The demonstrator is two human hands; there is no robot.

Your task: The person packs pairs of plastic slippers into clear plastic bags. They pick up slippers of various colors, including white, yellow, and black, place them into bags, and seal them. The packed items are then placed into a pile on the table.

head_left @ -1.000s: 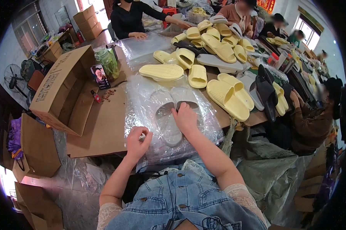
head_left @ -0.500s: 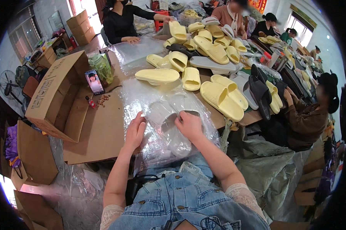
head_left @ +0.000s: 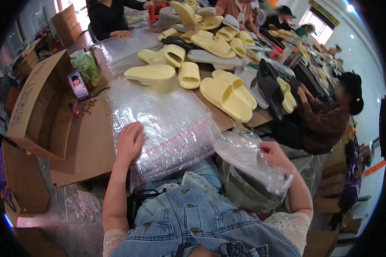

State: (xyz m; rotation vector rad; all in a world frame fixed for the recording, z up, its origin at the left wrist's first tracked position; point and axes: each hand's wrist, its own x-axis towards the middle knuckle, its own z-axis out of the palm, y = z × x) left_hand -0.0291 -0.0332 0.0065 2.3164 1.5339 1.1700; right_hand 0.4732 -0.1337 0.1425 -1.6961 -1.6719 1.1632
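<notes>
My right hand [head_left: 276, 155] grips a pale slipper pair in a clear plastic bag [head_left: 248, 156], held off to the right beyond the table's near corner. How many slippers are inside is hard to make out. Flat on a stack of clear plastic bags [head_left: 158, 113] rests my left hand [head_left: 131, 140], its fingers stretched out and nothing in them. Pink strips run across the near part of that stack. Just beyond it lie a yellow slipper on its side [head_left: 150, 73] and an upright yellow slipper [head_left: 189, 76]. A pair of yellow slippers [head_left: 225, 96] sits to the right of these.
An open cardboard box [head_left: 34, 107] stands at the left, with a phone [head_left: 77, 85] and a green-tinted jar [head_left: 85, 68] beside it. More yellow, grey and black slippers pile up at the far side. A person in brown [head_left: 325, 120] sits at the right; others work behind the pile.
My right hand has carried the bagged slippers off the plastic stack to the right. My left hand now lies flat on the stack. The whole view has shifted.
</notes>
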